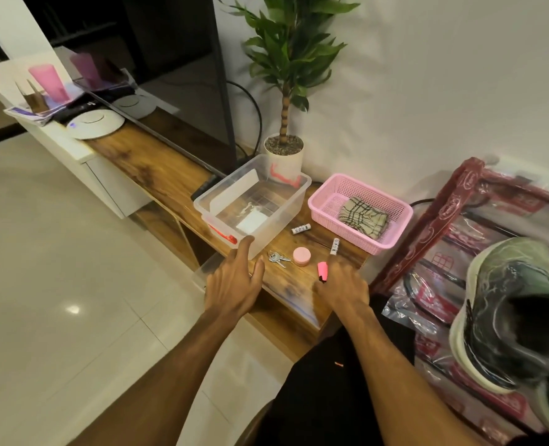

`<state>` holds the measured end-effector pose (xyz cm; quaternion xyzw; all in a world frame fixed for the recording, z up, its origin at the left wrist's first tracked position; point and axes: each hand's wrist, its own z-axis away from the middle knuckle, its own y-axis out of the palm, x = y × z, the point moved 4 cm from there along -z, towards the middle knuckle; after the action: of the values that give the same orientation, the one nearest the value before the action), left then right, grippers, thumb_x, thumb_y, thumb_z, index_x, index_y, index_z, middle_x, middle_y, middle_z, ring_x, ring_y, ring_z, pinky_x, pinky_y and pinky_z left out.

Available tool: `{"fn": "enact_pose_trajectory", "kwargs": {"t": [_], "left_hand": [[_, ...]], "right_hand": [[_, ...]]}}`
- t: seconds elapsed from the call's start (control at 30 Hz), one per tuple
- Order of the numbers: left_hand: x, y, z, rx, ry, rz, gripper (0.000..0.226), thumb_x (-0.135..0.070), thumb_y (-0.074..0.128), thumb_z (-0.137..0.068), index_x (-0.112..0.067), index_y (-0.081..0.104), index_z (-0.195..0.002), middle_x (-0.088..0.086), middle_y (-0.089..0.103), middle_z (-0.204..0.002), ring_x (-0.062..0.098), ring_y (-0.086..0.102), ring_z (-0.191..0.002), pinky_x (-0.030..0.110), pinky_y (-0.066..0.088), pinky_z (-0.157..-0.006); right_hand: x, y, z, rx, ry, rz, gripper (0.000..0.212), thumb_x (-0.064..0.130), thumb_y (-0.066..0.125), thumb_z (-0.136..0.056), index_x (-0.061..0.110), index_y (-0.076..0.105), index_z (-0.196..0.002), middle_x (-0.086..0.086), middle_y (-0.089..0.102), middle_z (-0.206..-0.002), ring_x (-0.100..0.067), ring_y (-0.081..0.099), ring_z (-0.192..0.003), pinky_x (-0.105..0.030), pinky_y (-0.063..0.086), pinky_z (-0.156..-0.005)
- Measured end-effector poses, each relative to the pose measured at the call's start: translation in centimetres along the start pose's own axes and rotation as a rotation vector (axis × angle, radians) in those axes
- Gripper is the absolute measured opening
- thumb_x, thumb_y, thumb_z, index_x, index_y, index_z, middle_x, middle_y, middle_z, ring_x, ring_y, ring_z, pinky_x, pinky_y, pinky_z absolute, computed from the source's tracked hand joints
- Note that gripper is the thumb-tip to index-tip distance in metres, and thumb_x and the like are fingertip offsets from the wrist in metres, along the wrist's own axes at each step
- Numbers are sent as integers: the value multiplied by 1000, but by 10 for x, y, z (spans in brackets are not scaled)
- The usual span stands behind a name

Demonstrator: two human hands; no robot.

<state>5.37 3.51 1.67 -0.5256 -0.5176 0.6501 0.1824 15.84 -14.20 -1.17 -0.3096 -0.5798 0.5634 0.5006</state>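
On a wooden console top (157, 169) stands a clear plastic box (253, 201) with red latches and a white item inside. To its right is a pink mesh basket (360, 210) holding a folded checked cloth (363, 217). Between them and the front edge lie two white tubes (301, 228) (335, 246), a pink round jar (302, 256), a bunch of keys (278, 258) and a pink lighter (322, 271). My left hand (234, 281) is spread open, fingertips at the box's near corner. My right hand (342, 284) has straight fingers beside the lighter, its forefinger at the nearer tube.
A potted plant (284, 152) stands behind the box against the wall. Further left are a white round device (96, 123), a pink cup (49, 82) and a mirror. A shoe (517, 310) lies on plastic-wrapped red packages (453, 220) to the right. Tiled floor lies to the left.
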Motion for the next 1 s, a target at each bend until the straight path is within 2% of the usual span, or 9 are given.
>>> {"fn": "enact_pose_trajectory", "kwargs": {"t": [0.07, 0.23, 0.4, 0.53, 0.63, 0.7, 0.87, 0.93, 1.0], "left_hand": [[-3, 1, -2, 8, 2, -9, 50, -48, 41, -97, -29, 30, -142, 4, 59, -130, 24, 66, -101, 41, 52, -82], [-14, 5, -3, 18, 49, -35, 49, -49, 41, -97, -29, 30, -140, 3, 63, -122, 24, 65, -102, 51, 53, -87], [-23, 1, -3, -17, 87, -21, 47, -45, 46, -96, -26, 36, -138, 3, 53, -134, 22, 65, -100, 41, 57, -79], [-19, -13, -9, -115, 60, 47, 40, -40, 52, -95, -24, 43, -131, 3, 53, -132, 24, 65, -100, 37, 58, -72], [-7, -25, -15, -216, -71, 130, 37, -35, 53, -94, -24, 45, -129, 1, 54, -130, 23, 62, -106, 19, 45, -66], [3, -30, -17, -252, -169, 182, 38, -33, 54, -95, -24, 45, -131, 0, 55, -129, 21, 60, -109, 17, 38, -67], [21, -34, -29, -309, -334, 271, 53, -40, 53, -95, -22, 34, -141, 1, 55, -132, 23, 58, -113, 35, 48, -78], [24, -35, -34, -295, -363, 275, 60, -45, 51, -95, -23, 27, -145, 2, 53, -134, 26, 58, -115, 43, 51, -84], [27, -34, -41, -268, -379, 288, 64, -47, 48, -95, -24, 21, -148, 2, 56, -132, 27, 59, -114, 45, 50, -86]], "right_hand": [[2, 1, -1, -16, -10, 43, 57, 33, 65, -89, 7, 42, -134, -11, 59, -121, -25, 61, -108, -33, 53, -82], [2, -1, -5, -3, 17, 10, 34, 20, 59, -92, 7, 50, -122, -11, 60, -117, -25, 59, -107, -32, 50, -83], [1, -11, -3, -68, 26, -31, 23, 24, 58, -93, 11, 55, -111, -7, 61, -111, -23, 62, -97, -33, 52, -77], [7, -31, -9, -203, -18, -19, 24, 32, 59, -92, 13, 61, -108, -5, 62, -106, -22, 63, -92, -33, 49, -71], [21, -48, -15, -257, -90, -51, 33, 32, 59, -91, 11, 60, -116, -8, 60, -115, -26, 62, -97, -38, 53, -75], [36, -59, -19, -293, -160, -75, 38, 28, 60, -90, 9, 58, -123, -10, 60, -118, -27, 61, -98, -39, 54, -76], [82, -78, -37, -360, -314, -156, 35, 26, 60, -89, 12, 60, -121, -8, 61, -115, -28, 62, -95, -36, 51, -71], [101, -82, -47, -345, -351, -234, 34, 26, 63, -89, 13, 62, -120, -5, 62, -117, -27, 62, -94, -37, 54, -72], [120, -80, -61, -309, -382, -329, 29, 26, 66, -87, 15, 66, -114, -4, 66, -109, -24, 63, -89, -40, 56, -72]]}}
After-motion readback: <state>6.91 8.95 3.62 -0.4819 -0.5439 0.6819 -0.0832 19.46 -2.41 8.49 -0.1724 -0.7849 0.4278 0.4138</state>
